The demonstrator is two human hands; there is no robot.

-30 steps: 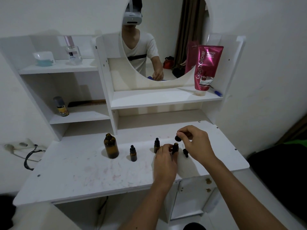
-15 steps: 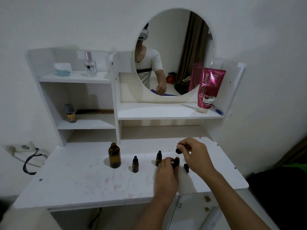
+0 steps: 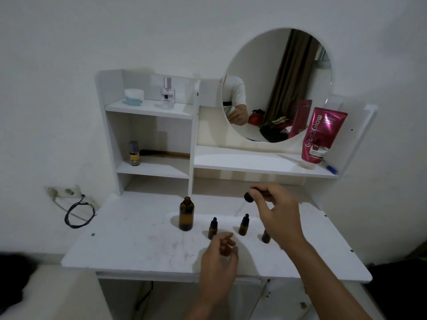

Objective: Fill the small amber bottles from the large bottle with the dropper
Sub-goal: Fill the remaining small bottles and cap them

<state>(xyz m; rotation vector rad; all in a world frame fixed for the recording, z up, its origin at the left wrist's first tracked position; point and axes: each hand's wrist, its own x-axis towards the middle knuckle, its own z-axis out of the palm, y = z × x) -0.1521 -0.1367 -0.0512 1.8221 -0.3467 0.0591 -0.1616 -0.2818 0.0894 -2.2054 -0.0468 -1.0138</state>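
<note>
The large amber bottle (image 3: pixel 186 214) stands uncapped on the white table (image 3: pixel 143 248). To its right stand two small amber bottles with black dropper caps, one (image 3: pixel 212 228) nearer and one (image 3: pixel 244 225) further right. A third small amber bottle (image 3: pixel 266 236) stands partly hidden behind my right wrist. My right hand (image 3: pixel 276 210) pinches the black dropper (image 3: pixel 249 197) above the table, its thin glass tube pointing down. My left hand (image 3: pixel 219 257) hovers in front of the small bottles, fingers loosely curled and holding nothing.
White shelves rise behind the table, bearing a pink tube (image 3: pixel 322 135), a perfume bottle (image 3: pixel 168 96), a jar (image 3: pixel 134 97) and a small can (image 3: pixel 134 153). A round mirror (image 3: pixel 277 84) hangs above. A black cable (image 3: pixel 78 214) lies at the left wall.
My left hand has let go of the third small bottle and drawn back toward me. My right hand has lifted the dropper away to the left. The view has tilted up and left.
</note>
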